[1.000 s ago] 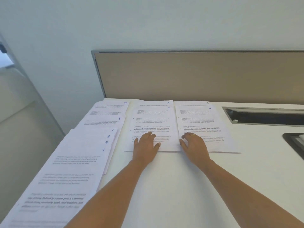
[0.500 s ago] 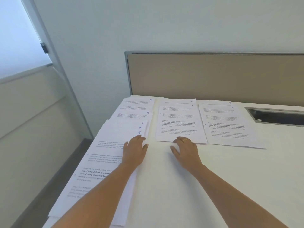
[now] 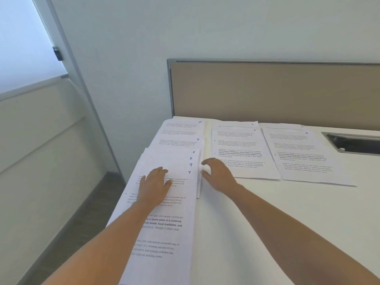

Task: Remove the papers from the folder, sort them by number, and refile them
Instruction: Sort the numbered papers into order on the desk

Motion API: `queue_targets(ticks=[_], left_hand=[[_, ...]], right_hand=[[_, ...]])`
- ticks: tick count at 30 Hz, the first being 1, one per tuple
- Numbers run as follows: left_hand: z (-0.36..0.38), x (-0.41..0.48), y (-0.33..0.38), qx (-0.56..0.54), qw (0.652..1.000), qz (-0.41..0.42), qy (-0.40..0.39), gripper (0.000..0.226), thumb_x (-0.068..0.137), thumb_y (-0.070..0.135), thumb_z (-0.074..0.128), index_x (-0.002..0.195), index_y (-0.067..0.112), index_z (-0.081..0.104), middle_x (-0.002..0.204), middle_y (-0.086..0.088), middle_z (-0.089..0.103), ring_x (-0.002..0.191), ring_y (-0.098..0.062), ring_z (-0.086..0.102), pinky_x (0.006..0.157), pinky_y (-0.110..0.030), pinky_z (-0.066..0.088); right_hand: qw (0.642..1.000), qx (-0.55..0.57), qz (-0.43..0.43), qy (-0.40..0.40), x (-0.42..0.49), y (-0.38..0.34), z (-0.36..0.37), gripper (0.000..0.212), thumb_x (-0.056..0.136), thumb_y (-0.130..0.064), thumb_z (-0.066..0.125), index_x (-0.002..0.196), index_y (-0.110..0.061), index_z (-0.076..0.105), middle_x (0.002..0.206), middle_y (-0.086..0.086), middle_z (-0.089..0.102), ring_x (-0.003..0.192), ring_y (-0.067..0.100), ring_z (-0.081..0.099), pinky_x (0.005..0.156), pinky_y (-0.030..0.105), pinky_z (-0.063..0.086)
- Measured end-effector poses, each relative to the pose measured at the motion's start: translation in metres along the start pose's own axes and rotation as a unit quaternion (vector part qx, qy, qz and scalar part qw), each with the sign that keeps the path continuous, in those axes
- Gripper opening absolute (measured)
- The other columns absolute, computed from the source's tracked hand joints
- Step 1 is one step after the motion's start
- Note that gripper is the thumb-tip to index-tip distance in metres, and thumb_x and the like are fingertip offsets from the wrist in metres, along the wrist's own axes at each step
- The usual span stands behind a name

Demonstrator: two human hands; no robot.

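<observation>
The left hand (image 3: 154, 185) is laid flat, fingers straight, on the top sheet (image 3: 178, 204) of the left stack (image 3: 170, 159), at the left edge of the white table (image 3: 267, 223). A handwritten 7 is seen in that sheet's far right corner. Above it, the staggered corners of the sheets underneath are marked 9, 5, 6, 8 and, farthest, 10. In the bold print near the hand, "a slower pace, it is centered" and "local traditions, and" can be read.

The right hand (image 3: 218, 175) is held at the stack's right edge, fingers and thumb curved with a gap between them. Whether a sheet's edge is pinched cannot be told.

To the right, the middle pile (image 3: 240, 153) is marked 1 and 3. Just beside it, the right pile (image 3: 304, 159) is marked 2 and 4. A beige partition (image 3: 267, 91) is seen at the far edge, and a cable slot (image 3: 353, 144) at far right.
</observation>
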State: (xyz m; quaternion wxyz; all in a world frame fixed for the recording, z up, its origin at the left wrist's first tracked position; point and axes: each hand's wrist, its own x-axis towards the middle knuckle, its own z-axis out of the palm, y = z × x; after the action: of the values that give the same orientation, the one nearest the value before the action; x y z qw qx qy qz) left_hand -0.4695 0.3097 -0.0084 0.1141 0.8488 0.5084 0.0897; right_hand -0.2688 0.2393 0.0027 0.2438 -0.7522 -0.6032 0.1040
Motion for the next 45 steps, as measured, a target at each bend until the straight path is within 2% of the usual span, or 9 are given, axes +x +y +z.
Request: queue_targets(ticks=[9,14,19,32,35,37,40,43,45], left_hand=[[0.008,0.018,-0.027,0.006,0.999,0.033,-0.035,0.062,0.096,0.054,0.030,0.149,0.023,0.018,0.158,0.005,0.009,0.146,-0.013,0.003,0.116,-0.045,0.003],[0.016,0.016,-0.034,0.020,0.999,0.031,-0.034,0.102,0.061,0.073,-0.009,0.150,0.027,0.016,0.158,0.008,0.007,0.146,-0.011,0.001,0.116,-0.045,-0.001],[0.019,0.017,-0.034,0.026,0.999,0.032,-0.026,0.102,0.061,0.072,-0.011,0.149,0.028,0.016,0.158,0.009,0.006,0.146,-0.011,0.001,0.116,-0.045,-0.001],[0.018,0.015,-0.033,0.028,0.999,0.028,-0.029,0.102,0.061,0.072,-0.013,0.149,0.029,0.014,0.158,0.010,0.003,0.146,-0.009,-0.001,0.116,-0.043,-0.003],[0.018,0.016,-0.033,0.034,0.999,0.028,-0.027,0.113,0.055,0.082,-0.018,0.149,0.030,0.014,0.158,0.010,0.003,0.146,-0.009,-0.001,0.116,-0.043,-0.002],[0.018,0.016,-0.034,0.039,0.999,0.027,-0.026,0.124,0.047,0.086,-0.027,0.149,0.030,0.014,0.158,0.010,0.004,0.146,-0.009,-0.001,0.116,-0.044,-0.001],[0.018,0.015,-0.034,0.034,0.999,0.027,-0.027,0.127,0.045,0.086,-0.030,0.149,0.029,0.014,0.158,0.010,0.003,0.146,-0.009,-0.001,0.116,-0.043,-0.002],[0.018,0.015,-0.034,0.026,0.999,0.027,-0.029,0.107,0.058,0.078,-0.013,0.150,0.029,0.013,0.158,0.010,0.003,0.146,-0.009,-0.002,0.116,-0.043,-0.003],[0.017,0.016,-0.034,0.018,0.999,0.027,-0.030,0.102,0.061,0.073,-0.011,0.150,0.029,0.013,0.158,0.011,0.003,0.146,-0.009,-0.001,0.116,-0.043,-0.003]], right_hand=[[0.997,-0.004,0.025,-0.074,0.057,-0.022,0.007,0.039,0.097,-0.018,0.046,0.135,-0.014,0.044,0.144,0.005,0.040,0.130,0.021,0.039,0.100,0.026,0.030],[0.991,-0.007,0.082,-0.105,0.073,-0.020,0.010,0.054,0.094,-0.022,0.050,0.142,-0.013,0.028,0.133,0.014,0.048,0.124,0.030,0.042,0.094,0.034,0.037],[0.986,-0.001,0.112,-0.120,0.078,-0.017,0.015,0.068,0.090,-0.028,0.057,0.145,-0.015,0.019,0.135,0.013,0.047,0.126,0.031,0.036,0.100,0.041,0.037],[0.987,0.019,0.117,-0.104,0.085,-0.009,0.015,0.067,0.087,-0.033,0.062,0.142,-0.015,0.027,0.137,0.006,0.046,0.130,0.027,0.031,0.105,0.042,0.033],[0.989,-0.009,0.107,-0.106,0.086,-0.009,0.017,0.062,0.087,-0.035,0.062,0.138,-0.016,0.032,0.132,0.004,0.051,0.128,0.025,0.032,0.101,0.040,0.033],[0.990,0.013,0.110,-0.086,0.087,-0.010,0.016,0.057,0.087,-0.032,0.062,0.135,-0.015,0.036,0.124,0.004,0.054,0.121,0.024,0.039,0.098,0.037,0.036],[0.972,0.175,0.152,-0.046,0.085,-0.012,0.016,0.046,0.088,-0.021,0.063,0.128,-0.009,0.045,0.101,0.004,0.053,0.088,0.021,0.051,0.076,0.027,0.041],[0.939,0.274,0.208,-0.021,0.081,-0.013,0.016,0.019,0.089,-0.013,0.060,0.106,-0.006,0.058,0.093,0.005,0.055,0.067,0.018,0.051,0.056,0.021,0.039],[0.929,0.293,0.224,-0.013,0.079,-0.013,0.016,0.008,0.088,-0.011,0.060,0.091,-0.004,0.061,0.088,0.007,0.056,0.062,0.018,0.050,0.057,0.022,0.039]])
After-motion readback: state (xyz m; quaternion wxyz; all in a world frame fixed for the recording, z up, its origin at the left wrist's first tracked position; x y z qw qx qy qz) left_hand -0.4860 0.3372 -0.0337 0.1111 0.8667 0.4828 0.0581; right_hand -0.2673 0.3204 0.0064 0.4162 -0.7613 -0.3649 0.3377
